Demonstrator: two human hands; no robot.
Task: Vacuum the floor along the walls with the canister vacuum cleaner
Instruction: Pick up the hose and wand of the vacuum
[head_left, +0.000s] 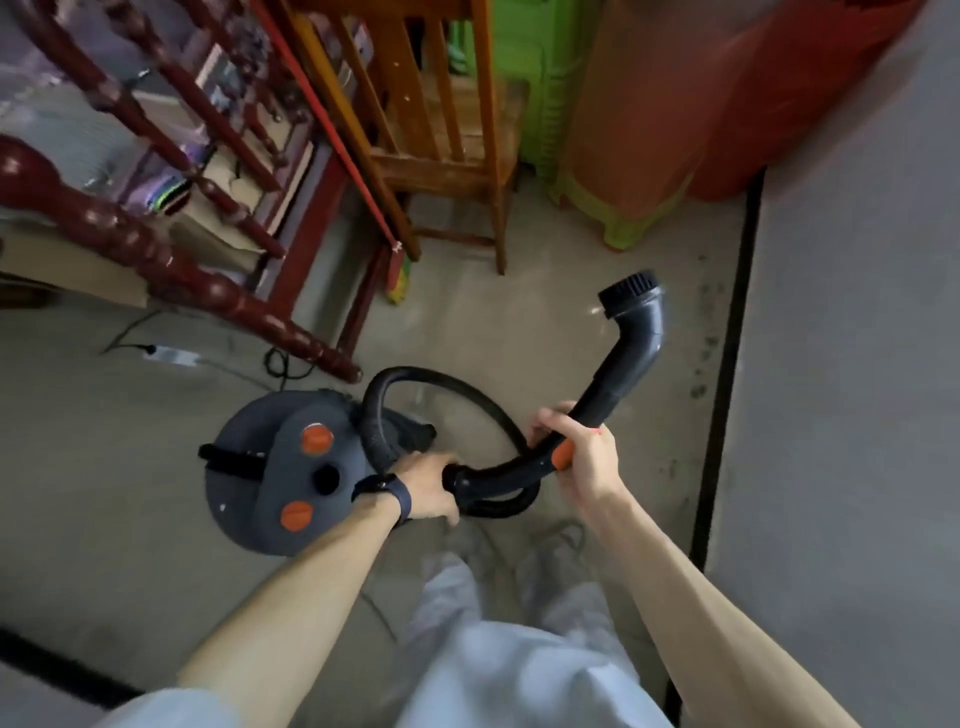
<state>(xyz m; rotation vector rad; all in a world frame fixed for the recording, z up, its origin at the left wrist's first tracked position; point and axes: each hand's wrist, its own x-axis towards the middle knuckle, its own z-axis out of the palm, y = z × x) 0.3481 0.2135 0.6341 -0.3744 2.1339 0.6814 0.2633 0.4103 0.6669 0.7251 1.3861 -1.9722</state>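
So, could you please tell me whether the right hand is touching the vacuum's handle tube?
Touching. The head view shows the right hand with its fingers curled round the handle tube, and no gap is visible.

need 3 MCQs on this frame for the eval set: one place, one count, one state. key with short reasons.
1. Where is the canister?
A) on the floor, left of the left hand
B) on a chair seat
C) against the right-hand wall

2. How many round orange knobs are on its top?
A) one
B) two
C) four

3. What is the right hand doing?
A) hanging open
B) pressing the wall
C) gripping the curved wand

Key: 1 A, it sits on the floor beside the left hand, which holds the hose end; 2 B, two orange discs show on the lid; 3 C, its fingers curl round the wand.
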